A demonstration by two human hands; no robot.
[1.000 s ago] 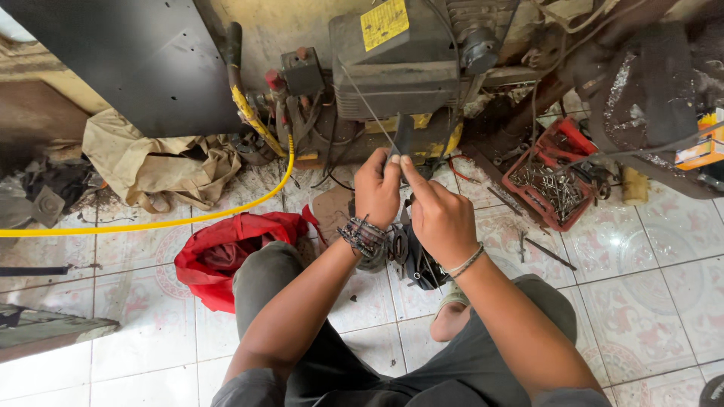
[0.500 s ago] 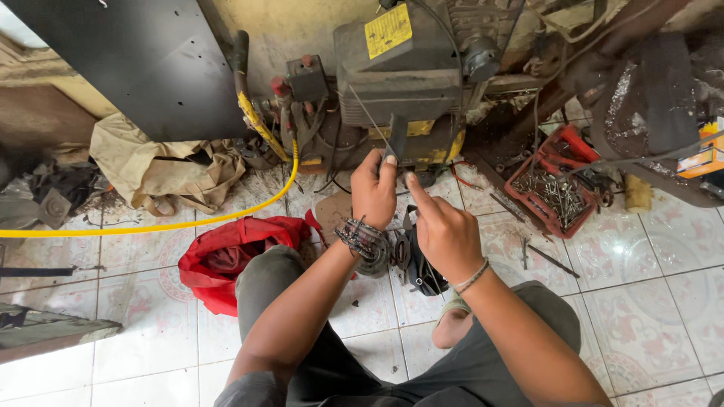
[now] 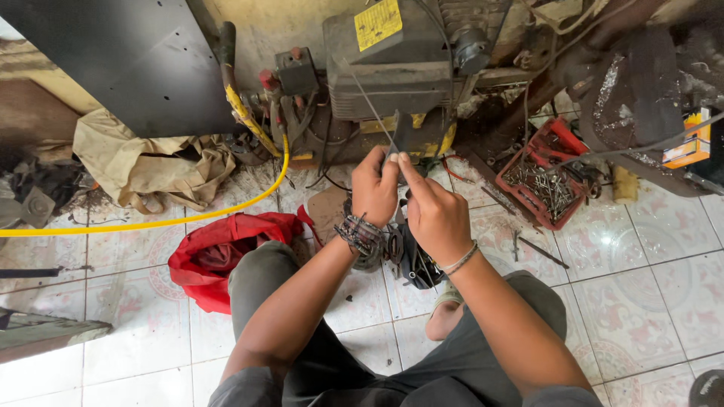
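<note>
My left hand (image 3: 374, 187) and my right hand (image 3: 431, 205) meet in front of me, fingertips pinched together on a thin stiff wire (image 3: 371, 105) that rises up and to the left toward a dirty black machine (image 3: 392, 60). A coil of dark wire (image 3: 360, 232) is looped around my left wrist. Below the hands hangs a dark bundle of cable (image 3: 413, 260). I am squatting, with grey trousers (image 3: 256, 279) and a bare foot (image 3: 443, 316) showing on the tiled floor.
A red cloth bag (image 3: 219, 252) lies left of my knee. A yellow hose (image 3: 151, 222) runs across the floor. A red tray of nails and screws (image 3: 543, 181) sits at the right. Crumpled tan cloth (image 3: 143, 162) lies at the back left, an orange box (image 3: 688, 143) far right.
Both hands have risen slightly and drawn closer together at the fingertips on the wire. The view has shifted a little; the wire coil stays on the left wrist.
</note>
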